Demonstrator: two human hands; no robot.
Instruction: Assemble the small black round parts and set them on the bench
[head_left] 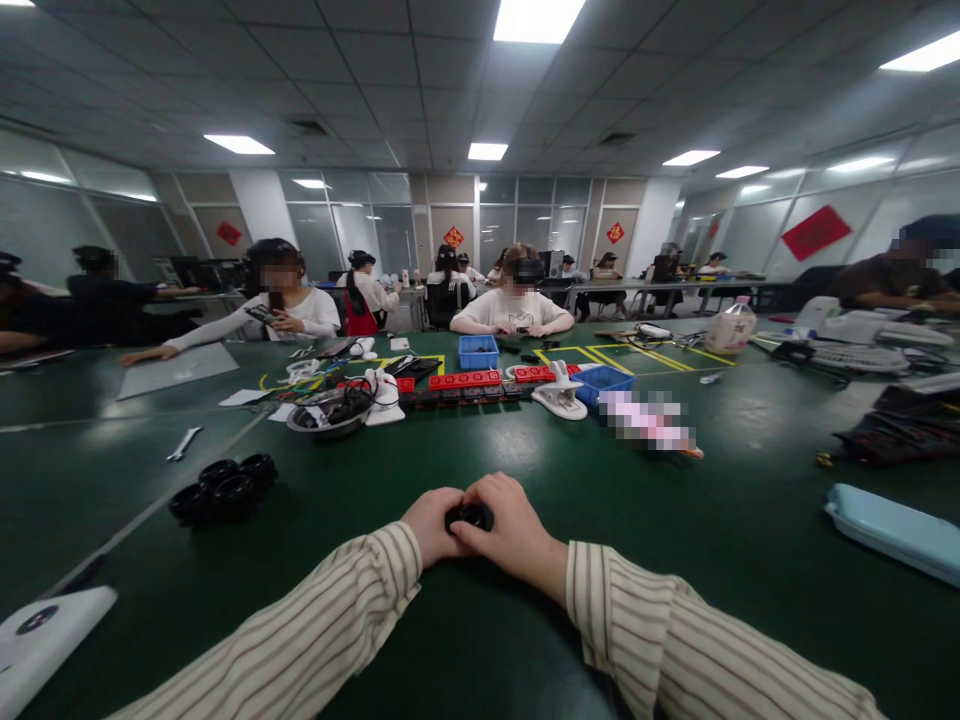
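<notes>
Just ahead of me, low over the green table (495, 640), both hands are closed around a small black round part (474, 515) with a hollow centre. My left hand (433, 527) wraps its left side, and my right hand (510, 525) curls over its top and right side, thumb across the front. Fingers cover much of the part. Whether it touches the tabletop I cannot tell. Off to the left, several similar black round parts (225, 490) stand in a cluster.
A wrench (184, 443) lies at left; a white device (52, 640) fills the near-left corner. Ahead are a metal bowl (304, 424), red strips (465, 379), blue bins (478, 350) and a white clip (561, 395). A light-blue case (896, 530) lies right. A person (514, 308) sits opposite.
</notes>
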